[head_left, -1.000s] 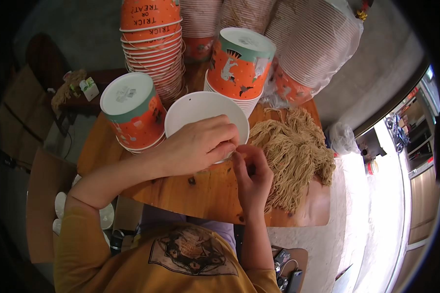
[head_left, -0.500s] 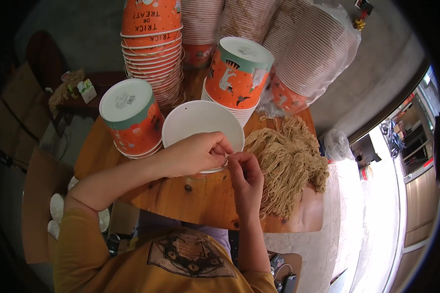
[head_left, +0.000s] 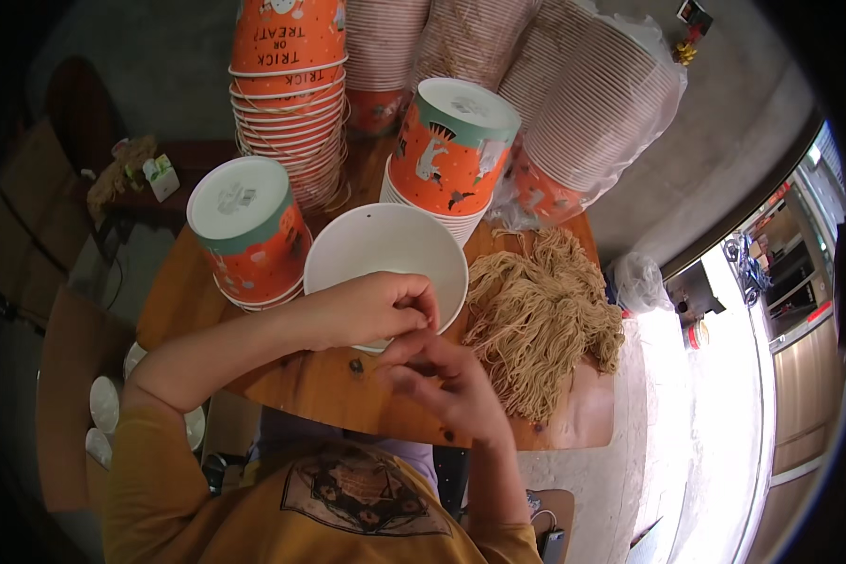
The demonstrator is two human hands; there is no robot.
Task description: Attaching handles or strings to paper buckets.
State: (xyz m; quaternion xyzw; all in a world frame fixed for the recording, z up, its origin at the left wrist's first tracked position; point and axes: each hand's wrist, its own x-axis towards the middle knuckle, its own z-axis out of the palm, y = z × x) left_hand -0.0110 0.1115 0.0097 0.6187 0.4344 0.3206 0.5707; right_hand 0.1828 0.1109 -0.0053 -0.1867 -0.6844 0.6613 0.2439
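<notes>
A round paper bucket (head_left: 371,240), white inside, stands mouth up on the wooden table, with a small hole near its far rim. My left hand (head_left: 376,305) reaches across its near side, fingertips pinched together at the near right rim. Whatever they pinch is too small to make out. Just below and touching distance from those fingertips is my right hand (head_left: 446,376), its fingers bent and smeared by motion. To the right lies a loose heap of tan string (head_left: 545,324). An upturned orange and green bucket (head_left: 251,235) sits left of the white-lined one.
Behind stand another upturned orange bucket on a stack (head_left: 453,150), a tall orange stack with strings round it (head_left: 287,103), and several bagged stacks (head_left: 602,103). The wooden table (head_left: 385,390) ends close to my body. A cardboard box (head_left: 61,395) is at lower left.
My right hand has moved left and down, from the rim to below my left hand's fingertips, and turned. My left hand stays at the rim, still pinched. The view has shifted slightly.
</notes>
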